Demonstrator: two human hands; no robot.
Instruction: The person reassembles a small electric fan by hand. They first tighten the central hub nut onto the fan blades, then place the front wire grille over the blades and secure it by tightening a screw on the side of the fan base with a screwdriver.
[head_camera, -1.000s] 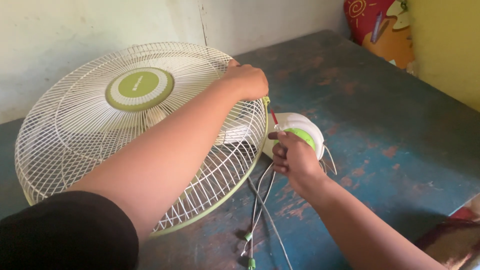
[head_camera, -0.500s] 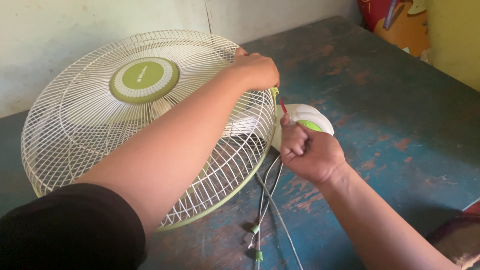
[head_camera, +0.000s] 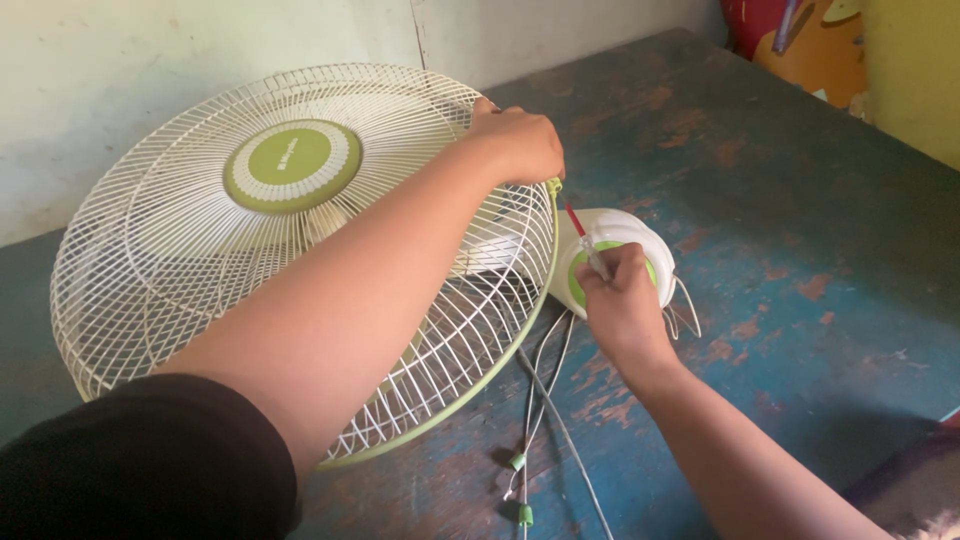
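Left hand (head_camera: 520, 143): closed over the far right rim of the fan guard (head_camera: 300, 250), fingers curled on the wires, holding it steady.
Right hand (head_camera: 622, 305): fingers were pressed together around a thin screwdriver (head_camera: 585, 240) with a red handle, its tip pointing up toward the green clip on the guard's rim, just beside the left hand.
Fan: it lay face up on the counter (head_camera: 800, 230), the white and green motor housing (head_camera: 620, 250) just beside the guard under the right hand; loose white wires (head_camera: 545, 400) with small green ends trailed toward the person.
Doing it well: I judged that the tool should stay straight on the clip and the left hand should press firmly, so the guard did not turn or spring.
Edges: the guard nearly touched the wall (head_camera: 120, 100) at the left.
Open room: the counter right of the housing was the free side for the elbow; the wires lay near the right wrist and could catch.
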